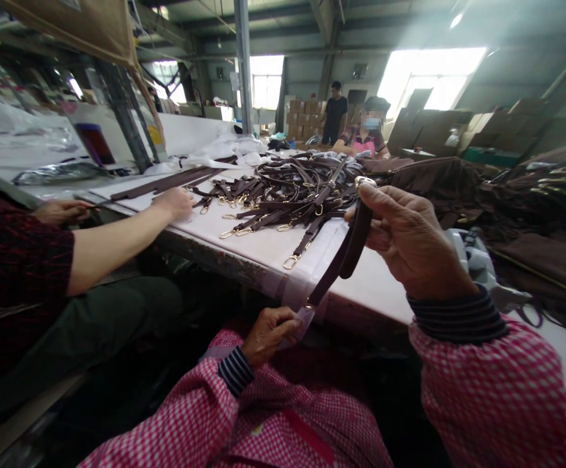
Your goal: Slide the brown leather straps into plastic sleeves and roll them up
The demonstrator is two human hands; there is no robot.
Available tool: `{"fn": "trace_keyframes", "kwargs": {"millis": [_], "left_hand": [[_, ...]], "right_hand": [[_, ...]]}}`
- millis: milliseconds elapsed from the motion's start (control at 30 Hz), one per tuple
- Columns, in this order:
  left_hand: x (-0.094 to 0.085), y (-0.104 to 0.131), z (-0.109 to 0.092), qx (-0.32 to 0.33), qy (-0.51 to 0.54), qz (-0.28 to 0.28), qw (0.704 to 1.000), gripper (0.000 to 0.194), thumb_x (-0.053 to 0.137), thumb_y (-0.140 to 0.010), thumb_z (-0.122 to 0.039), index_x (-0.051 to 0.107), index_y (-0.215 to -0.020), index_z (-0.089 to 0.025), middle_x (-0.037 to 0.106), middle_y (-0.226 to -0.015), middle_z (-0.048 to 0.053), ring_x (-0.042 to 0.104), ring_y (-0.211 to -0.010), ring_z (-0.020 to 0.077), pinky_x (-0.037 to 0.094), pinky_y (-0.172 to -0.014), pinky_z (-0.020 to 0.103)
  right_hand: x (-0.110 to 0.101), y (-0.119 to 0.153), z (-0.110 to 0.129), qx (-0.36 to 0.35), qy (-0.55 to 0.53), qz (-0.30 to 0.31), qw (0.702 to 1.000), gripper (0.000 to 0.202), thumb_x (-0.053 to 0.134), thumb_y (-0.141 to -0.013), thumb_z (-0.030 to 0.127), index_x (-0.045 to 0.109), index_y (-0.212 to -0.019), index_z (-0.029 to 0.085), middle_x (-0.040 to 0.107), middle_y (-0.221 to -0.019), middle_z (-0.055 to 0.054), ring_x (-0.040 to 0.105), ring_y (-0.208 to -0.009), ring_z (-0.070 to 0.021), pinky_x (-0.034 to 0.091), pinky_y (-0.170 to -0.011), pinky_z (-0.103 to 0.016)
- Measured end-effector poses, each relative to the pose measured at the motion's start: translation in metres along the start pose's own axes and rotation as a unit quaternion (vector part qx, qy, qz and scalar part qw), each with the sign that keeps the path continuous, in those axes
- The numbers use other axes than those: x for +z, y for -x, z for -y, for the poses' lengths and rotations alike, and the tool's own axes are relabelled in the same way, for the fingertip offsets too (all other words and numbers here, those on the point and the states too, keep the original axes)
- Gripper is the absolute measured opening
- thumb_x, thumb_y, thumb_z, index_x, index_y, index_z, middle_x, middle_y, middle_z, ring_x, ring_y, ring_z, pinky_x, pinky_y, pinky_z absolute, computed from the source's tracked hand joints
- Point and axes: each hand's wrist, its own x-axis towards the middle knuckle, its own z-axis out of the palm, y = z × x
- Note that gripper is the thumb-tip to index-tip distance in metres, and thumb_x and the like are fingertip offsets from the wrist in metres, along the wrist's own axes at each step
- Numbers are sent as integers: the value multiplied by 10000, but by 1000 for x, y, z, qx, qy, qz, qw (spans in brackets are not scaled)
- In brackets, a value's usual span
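A dark brown strap (334, 276) stretches between my two hands at the front edge of the table. My right hand (404, 231) is raised and closed around its upper part, where a metal buckle (363, 182) shows at the fingertips and the strap folds back in a loop. Lower down, my left hand (272, 333) pinches translucent plastic wrap (304, 325) at the strap's bottom end. A bit of metal shows where strap and wrap meet; the rest of that end is hidden. Just beyond lies a pile of similar brown straps (283, 207) with gold-coloured clips (291, 262).
On my left sits a co-worker, one hand (173, 204) on the table beside flat brown strips (175, 177). Brown fabric goods (541, 253) are heaped at the right. A white device (478, 266) stands by my right wrist. Across the table is a masked person (365, 140).
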Motion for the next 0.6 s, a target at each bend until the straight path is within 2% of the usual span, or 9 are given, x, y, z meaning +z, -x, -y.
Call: {"fn": "trace_keyframes", "kwargs": {"millis": [167, 333, 600], "left_hand": [[0, -5, -5, -9, 16, 13, 1000, 424, 744, -801, -526, 748, -753, -104, 679, -703, 53, 623, -648, 169, 523, -604, 272], [-2, -6, -2, -19, 21, 24, 999, 425, 763, -781, -525, 744, -735, -103, 680, -700, 53, 619, -636, 163, 517, -605, 270], [0, -7, -3, -21, 31, 25, 999, 431, 758, -786, -538, 745, -745, -109, 673, -701, 47, 620, -647, 165, 522, -609, 275]], "right_hand": [[0, 0, 1, -1, -12, -1, 1000, 417, 893, -791, 426, 574, -681, 182, 674, -655, -1, 345, -402, -29, 223, -337, -187], [-1, 0, 1, -4, -9, -10, 1000, 431, 899, -783, 435, 565, -669, 186, 623, -611, 17, 349, -395, -33, 237, -330, -188], [-1, 2, 1, 0, -12, -3, 1000, 423, 897, -783, 435, 572, -673, 188, 659, -656, 2, 350, -405, -33, 223, -331, -193]]}}
